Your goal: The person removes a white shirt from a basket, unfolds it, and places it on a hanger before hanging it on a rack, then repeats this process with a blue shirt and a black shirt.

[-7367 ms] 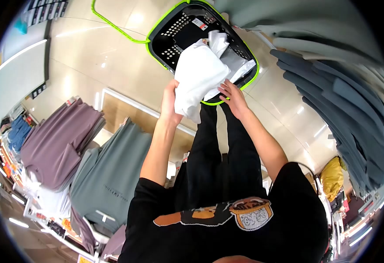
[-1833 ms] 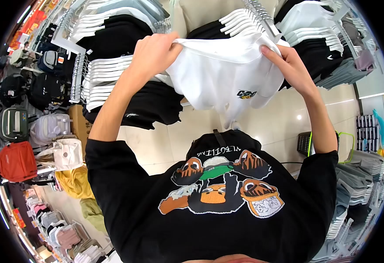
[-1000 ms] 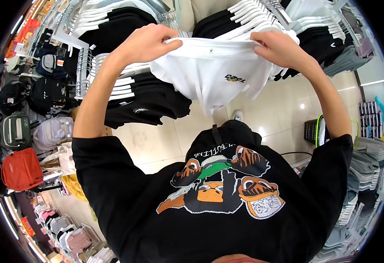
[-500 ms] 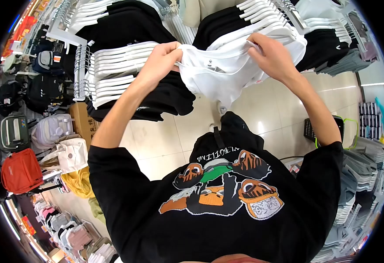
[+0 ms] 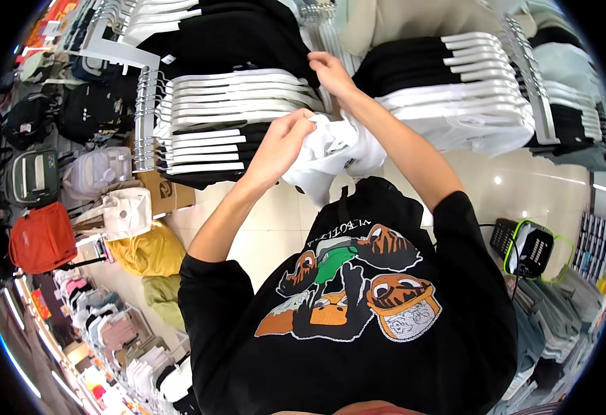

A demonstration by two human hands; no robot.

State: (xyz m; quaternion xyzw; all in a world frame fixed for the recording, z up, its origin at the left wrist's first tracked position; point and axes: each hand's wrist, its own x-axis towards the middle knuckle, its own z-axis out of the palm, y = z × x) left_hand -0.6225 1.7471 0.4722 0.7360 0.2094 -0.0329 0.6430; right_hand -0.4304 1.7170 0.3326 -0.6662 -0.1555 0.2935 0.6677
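A white T-shirt (image 5: 330,149) hangs bunched from my left hand (image 5: 285,142), which is closed on its upper left part. The shirt's lower end dangles above the floor. My right hand (image 5: 332,75) is off the white shirt, its forearm passing over the shirt's right side. Its bent fingertips are at the edge of a black shirt (image 5: 254,34) on the rack; whether they pinch the cloth is hard to make out. Just left of my hands are white hangers (image 5: 247,90) with white and black shirts on them.
Metal rack arms (image 5: 144,124) carry rows of hangers on the left, and more shirts (image 5: 462,104) hang on the right. Backpacks (image 5: 43,235) line the left side. A black basket with a green rim (image 5: 527,249) stands on the floor (image 5: 268,221) to the right.
My right hand has let go of the white T-shirt and moved left and slightly up to the black shirts. The left hand, still gripping the T-shirt, has lowered; the stretched cloth is now bunched.
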